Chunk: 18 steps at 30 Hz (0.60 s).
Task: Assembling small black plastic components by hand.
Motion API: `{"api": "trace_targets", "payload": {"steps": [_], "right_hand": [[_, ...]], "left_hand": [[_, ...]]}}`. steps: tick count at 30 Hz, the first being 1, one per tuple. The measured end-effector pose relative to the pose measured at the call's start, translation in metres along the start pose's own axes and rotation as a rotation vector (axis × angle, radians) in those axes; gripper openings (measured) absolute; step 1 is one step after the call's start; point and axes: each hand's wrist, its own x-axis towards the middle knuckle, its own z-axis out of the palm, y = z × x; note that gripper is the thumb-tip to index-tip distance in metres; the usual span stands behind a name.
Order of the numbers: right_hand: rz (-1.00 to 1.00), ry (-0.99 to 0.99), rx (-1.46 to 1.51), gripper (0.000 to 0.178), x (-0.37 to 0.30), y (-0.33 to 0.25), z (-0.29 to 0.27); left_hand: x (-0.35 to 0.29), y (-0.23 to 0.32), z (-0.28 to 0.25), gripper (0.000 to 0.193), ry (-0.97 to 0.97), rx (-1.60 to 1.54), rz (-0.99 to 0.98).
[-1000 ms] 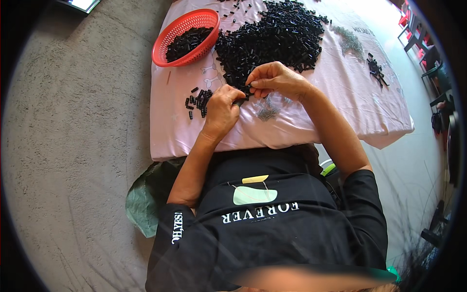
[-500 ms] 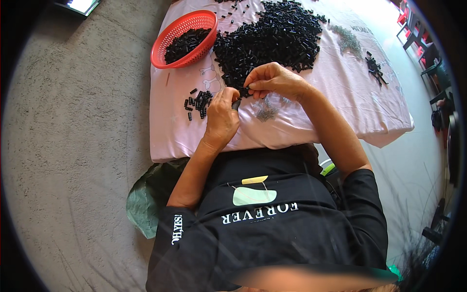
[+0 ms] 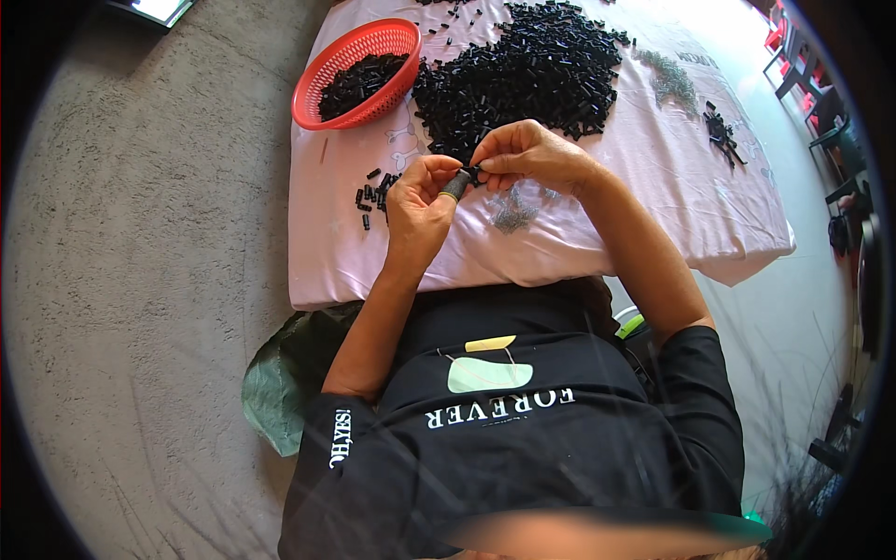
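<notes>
Pink-draped, the worktop [image 3: 597, 247] is dominated by a broad heap of black pieces [image 3: 537, 84], spread beyond the hands, presumably so that its near edge can be reached easily. To its left, more pieces are contained in a red perforated basket [image 3: 329, 67], whose walls likely prevent scattering. At the heap's near edge, the left hand [image 3: 418, 210] and right hand [image 3: 537, 154] are brought close together, perhaps for steadiness. Beside the left hand, a loose black cluster [image 3: 367, 198] is kept apart, seemingly against mixing. Wiry, pale bits [image 3: 512, 213] are laid below the right hand, conveniently near. The left thumb is wrapped in a dark finger cover [image 3: 455, 185], probably against rubbing. Between the hands, a small black piece [image 3: 473, 174] appears pinched by each grip; its exact shape cannot be made out.
</notes>
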Motion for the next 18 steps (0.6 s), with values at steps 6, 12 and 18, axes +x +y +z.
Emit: {"api": "trace_targets", "payload": {"steps": [6,12,18], "right_hand": [[-0.002,-0.004,0.001,0.015,-0.0001,0.0001,0.0005],[-0.004,-0.009,0.006,0.015,0.0002,0.0008,0.0008],[-0.015,-0.007,0.003,0.015,0.0002,0.0006,0.0002]], "left_hand": [[0.0005,0.0045,0.0017,0.025,0.003,-0.043,-0.026],[-0.0009,-0.0009,0.0008,0.022,-0.007,-0.022,-0.032],[-0.0038,0.0017,0.0006,0.023,-0.008,0.000,-0.019]]}}
